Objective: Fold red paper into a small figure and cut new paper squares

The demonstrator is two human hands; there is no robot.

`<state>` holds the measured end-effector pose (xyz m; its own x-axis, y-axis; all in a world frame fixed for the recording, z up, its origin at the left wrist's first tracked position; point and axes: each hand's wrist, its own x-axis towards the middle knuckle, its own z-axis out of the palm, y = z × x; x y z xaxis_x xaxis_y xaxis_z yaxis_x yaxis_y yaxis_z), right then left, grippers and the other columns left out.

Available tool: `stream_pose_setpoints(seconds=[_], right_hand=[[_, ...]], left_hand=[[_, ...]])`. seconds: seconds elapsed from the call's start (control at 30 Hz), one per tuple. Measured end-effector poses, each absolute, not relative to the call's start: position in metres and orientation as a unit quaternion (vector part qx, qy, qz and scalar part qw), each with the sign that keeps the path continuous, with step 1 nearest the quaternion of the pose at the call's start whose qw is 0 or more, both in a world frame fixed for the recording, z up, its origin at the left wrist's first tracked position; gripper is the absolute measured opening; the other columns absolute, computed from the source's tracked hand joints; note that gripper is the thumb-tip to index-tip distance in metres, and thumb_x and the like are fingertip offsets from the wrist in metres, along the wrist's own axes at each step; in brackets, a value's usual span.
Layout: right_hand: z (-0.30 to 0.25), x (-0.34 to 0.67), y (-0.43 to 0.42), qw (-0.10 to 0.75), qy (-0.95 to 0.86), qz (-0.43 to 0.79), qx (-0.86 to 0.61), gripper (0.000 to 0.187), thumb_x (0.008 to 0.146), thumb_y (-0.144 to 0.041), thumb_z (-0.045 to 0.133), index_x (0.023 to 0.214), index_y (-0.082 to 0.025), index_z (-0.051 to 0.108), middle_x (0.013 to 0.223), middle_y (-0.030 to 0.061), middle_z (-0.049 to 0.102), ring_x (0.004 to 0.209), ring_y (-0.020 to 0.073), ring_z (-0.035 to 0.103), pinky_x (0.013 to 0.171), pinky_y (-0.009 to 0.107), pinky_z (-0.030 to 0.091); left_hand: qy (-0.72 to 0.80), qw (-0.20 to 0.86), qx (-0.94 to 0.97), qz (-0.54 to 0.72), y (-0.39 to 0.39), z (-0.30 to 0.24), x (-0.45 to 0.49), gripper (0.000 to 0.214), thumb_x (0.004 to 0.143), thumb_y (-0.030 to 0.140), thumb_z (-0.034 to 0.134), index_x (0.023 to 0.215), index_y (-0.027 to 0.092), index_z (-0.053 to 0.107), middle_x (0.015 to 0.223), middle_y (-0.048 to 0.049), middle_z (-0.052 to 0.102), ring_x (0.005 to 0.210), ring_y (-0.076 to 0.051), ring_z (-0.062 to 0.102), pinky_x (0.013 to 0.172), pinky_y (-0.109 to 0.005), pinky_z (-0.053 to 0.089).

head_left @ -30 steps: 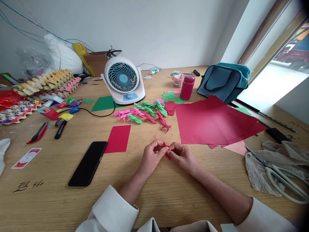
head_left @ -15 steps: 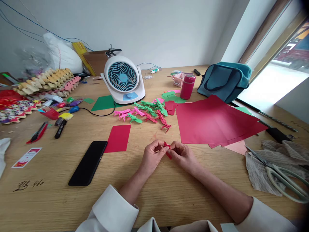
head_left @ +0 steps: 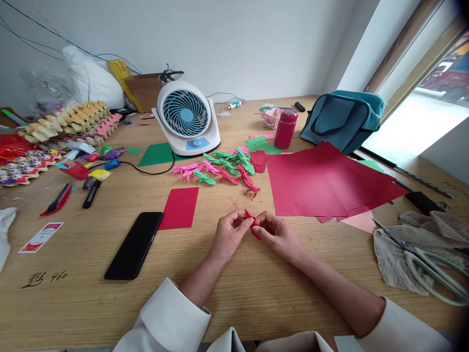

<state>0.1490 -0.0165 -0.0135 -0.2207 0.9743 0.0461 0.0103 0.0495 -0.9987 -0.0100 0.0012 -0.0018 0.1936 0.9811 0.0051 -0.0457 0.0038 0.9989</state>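
Note:
Between my hands, just above the wooden table (head_left: pixel 234 298), is a small folded piece of red paper (head_left: pixel 254 230). My left hand (head_left: pixel 230 233) pinches it from the left with thumb and forefinger. From the other side my right hand (head_left: pixel 277 235) grips it, thumb toward me. One pointed tip stands up between the fingers; the rest is partly covered. Beyond the hands lies a cluster of folded paper figures in green (head_left: pixel 204 178), pink (head_left: pixel 185 171) and red (head_left: pixel 249 183). A red paper sheet (head_left: pixel 179 208) lies to the left, beside a black phone (head_left: pixel 134 246).
Large red sheets (head_left: pixel 318 183) spread at the right, near scissors (head_left: pixel 421 259) on a crumpled cloth (head_left: pixel 388 261). A white fan (head_left: pixel 186 117), a red flask (head_left: pixel 286 129) and a blue bag (head_left: pixel 339 120) stand at the back. Markers and clay packets (head_left: pixel 99 174) lie left.
The folded red paper has shifted slightly, with more of its pointed upper tip showing. My fingers have adjusted a little on it. The view has tilted very slightly.

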Motion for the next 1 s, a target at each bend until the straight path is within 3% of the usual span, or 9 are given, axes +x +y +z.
stream_pose_setpoints(seconds=[0.17, 0.4, 1.0], right_hand=[[-0.0052, 0.1519, -0.015, 0.475, -0.521, 0.577, -0.413, 0.028, 0.088, -0.047, 0.062, 0.089, -0.02, 0.057, 0.074, -0.0012, 0.057, 0.067, 0.0129, 0.051, 0.064, 0.027, 0.042], [-0.0082, 0.1554, -0.0107, 0.48, -0.488, 0.597, -0.419, 0.032, 0.086, -0.05, 0.064, 0.082, -0.019, 0.058, 0.072, -0.0021, 0.056, 0.066, 0.0117, 0.049, 0.065, 0.026, 0.039], [-0.0034, 0.1544, -0.0088, 0.477, -0.468, 0.622, -0.408, 0.037, 0.074, -0.051, 0.076, 0.08, -0.019, 0.058, 0.07, -0.0023, 0.059, 0.062, 0.0115, 0.051, 0.061, 0.027, 0.041]], left_hand=[[0.437, 0.598, 0.501, 0.448, 0.0016, -0.0023, -0.0092, 0.027, 0.076, 0.039, 0.072, 0.076, 0.014, 0.063, 0.06, 0.0043, 0.052, 0.051, -0.007, 0.043, 0.044, -0.017, 0.034], [0.431, 0.627, 0.494, 0.421, -0.0004, 0.0017, -0.0065, 0.031, 0.074, 0.042, 0.074, 0.077, 0.012, 0.067, 0.056, 0.0028, 0.055, 0.05, -0.008, 0.047, 0.045, -0.019, 0.042], [0.433, 0.626, 0.499, 0.414, -0.0014, 0.0024, -0.006, 0.033, 0.072, 0.044, 0.075, 0.074, 0.012, 0.067, 0.053, 0.004, 0.053, 0.048, -0.007, 0.046, 0.047, -0.019, 0.041]])
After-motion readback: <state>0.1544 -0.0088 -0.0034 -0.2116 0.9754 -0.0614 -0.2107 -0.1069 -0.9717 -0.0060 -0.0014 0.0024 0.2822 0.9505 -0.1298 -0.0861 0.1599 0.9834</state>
